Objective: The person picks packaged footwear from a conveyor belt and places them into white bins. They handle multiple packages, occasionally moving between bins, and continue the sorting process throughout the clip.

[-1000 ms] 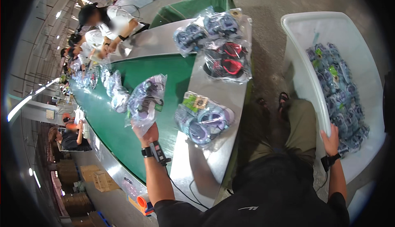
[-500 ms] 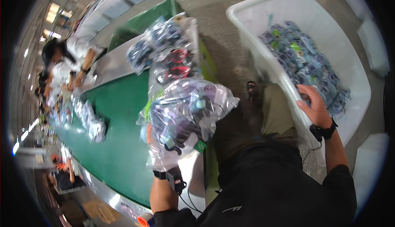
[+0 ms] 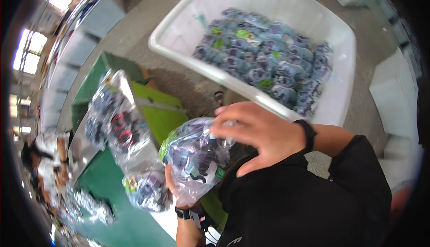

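A clear plastic bag [image 3: 192,153] of purple and light-blue items, with a small green label near its lower end, is held up in front of me. My left hand [image 3: 171,182] grips its lower left side, with most of the fingers hidden behind it. My right hand [image 3: 264,133] reaches over the bag's right side with fingers stretched out and thumb apart. Its fingertips overlap the bag's edge; whether they touch it I cannot tell. Below and left of it, another similar clear bag [image 3: 148,191] lies at the table's edge.
A large white bin [image 3: 174,52] holds rows of similar bagged items [image 3: 268,63]. Bags with dark and red items [image 3: 123,128] lie on the metal edge beside the green belt [image 3: 96,171]. Beyond it stands a green container [image 3: 101,68]. Other people [image 3: 49,157] work at far left.
My view has turned right, toward the bin. My right hand has left the bin's rim and come over to the bag. My left hand has brought the bag off the table toward me.
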The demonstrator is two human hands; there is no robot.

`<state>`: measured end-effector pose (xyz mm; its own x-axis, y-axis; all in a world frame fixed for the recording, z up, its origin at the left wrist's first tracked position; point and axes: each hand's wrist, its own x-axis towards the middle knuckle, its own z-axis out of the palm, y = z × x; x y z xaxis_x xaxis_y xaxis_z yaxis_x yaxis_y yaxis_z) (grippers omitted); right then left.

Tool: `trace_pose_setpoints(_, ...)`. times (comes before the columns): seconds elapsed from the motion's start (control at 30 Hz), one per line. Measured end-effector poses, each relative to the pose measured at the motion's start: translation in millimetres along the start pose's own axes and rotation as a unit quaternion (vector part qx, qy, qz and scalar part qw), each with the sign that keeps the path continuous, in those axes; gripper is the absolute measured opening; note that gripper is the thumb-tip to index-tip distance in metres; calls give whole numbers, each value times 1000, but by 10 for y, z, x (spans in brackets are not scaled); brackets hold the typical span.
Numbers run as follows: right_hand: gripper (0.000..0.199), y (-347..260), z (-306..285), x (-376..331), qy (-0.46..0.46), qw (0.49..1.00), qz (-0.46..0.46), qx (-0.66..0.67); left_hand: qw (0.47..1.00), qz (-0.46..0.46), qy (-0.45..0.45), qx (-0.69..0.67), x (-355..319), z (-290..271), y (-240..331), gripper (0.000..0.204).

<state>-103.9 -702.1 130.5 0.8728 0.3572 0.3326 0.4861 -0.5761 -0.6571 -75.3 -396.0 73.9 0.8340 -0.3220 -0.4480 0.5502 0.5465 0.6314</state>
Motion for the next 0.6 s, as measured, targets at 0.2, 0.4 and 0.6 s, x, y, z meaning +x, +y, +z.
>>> trace_pose_setpoints(0.2, 92, 68, 323, -66, 24, 999, -46, 0, 991, -112, -38, -65, 206, 332, -325, 50)
trace_pose_setpoints(0.4, 70, 349, 43, -347, 100, 995, 18, -9, 992, -122, -3, -20, 223, 409, -480, 51)
trace_pose_setpoints(0.6, 67, 546, -524, -625, 154, 975, 137, -78, 990, -78, -34, 111, 284, 222, -480, 52)
